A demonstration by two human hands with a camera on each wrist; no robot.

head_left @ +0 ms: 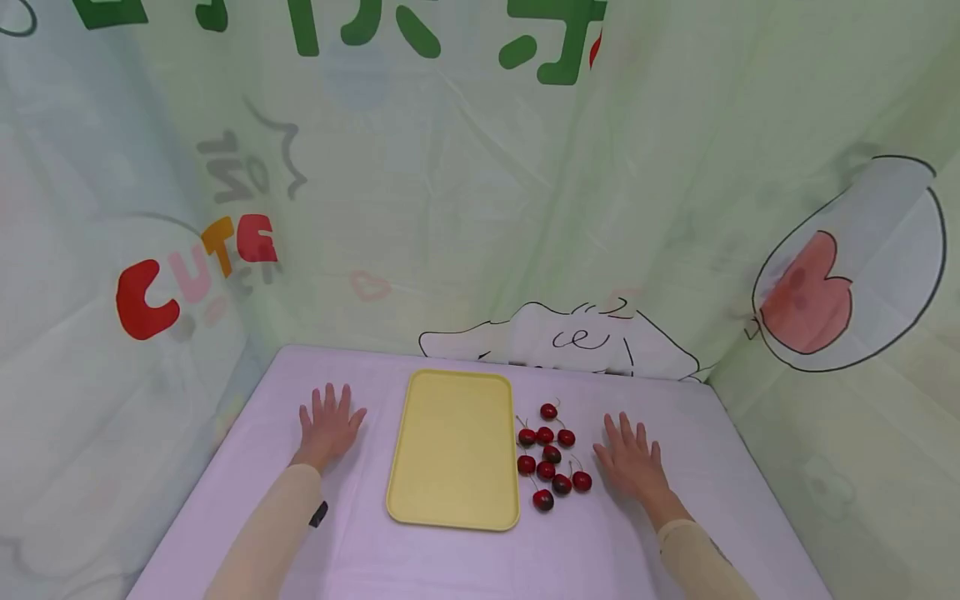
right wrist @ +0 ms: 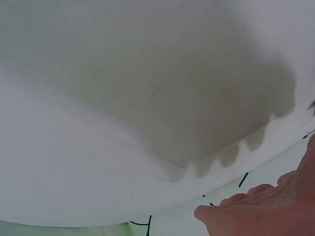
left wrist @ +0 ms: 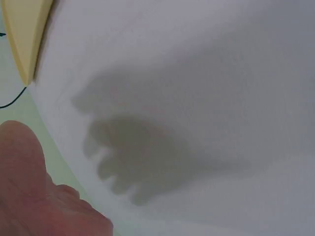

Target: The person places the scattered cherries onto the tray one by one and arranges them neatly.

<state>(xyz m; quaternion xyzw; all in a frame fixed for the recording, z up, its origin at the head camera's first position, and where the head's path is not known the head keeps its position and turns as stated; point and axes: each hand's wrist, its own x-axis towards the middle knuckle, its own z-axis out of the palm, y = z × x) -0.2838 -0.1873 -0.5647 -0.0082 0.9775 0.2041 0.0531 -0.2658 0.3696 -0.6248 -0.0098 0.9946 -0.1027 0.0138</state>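
Observation:
A yellow rectangular tray [head_left: 453, 450] lies flat on the table, with nothing on it. Beside its right edge is a loose cluster of dark red cherries [head_left: 545, 471], several with stems showing. To the left of the tray, my left hand [head_left: 328, 427] hovers palm down with fingers spread, holding nothing. My right hand [head_left: 632, 461] is likewise spread and free of any object, just right of the cherries. Both wrist views show the hands raised over their shadows; a corner of the tray [left wrist: 30, 44] appears in the left wrist view.
A pale lilac cloth covers the table [head_left: 570, 558]. Light printed curtains [head_left: 480, 208] hang behind it and along both sides, close to the table's edges. A small dark object [head_left: 318, 514] shows at the left sleeve.

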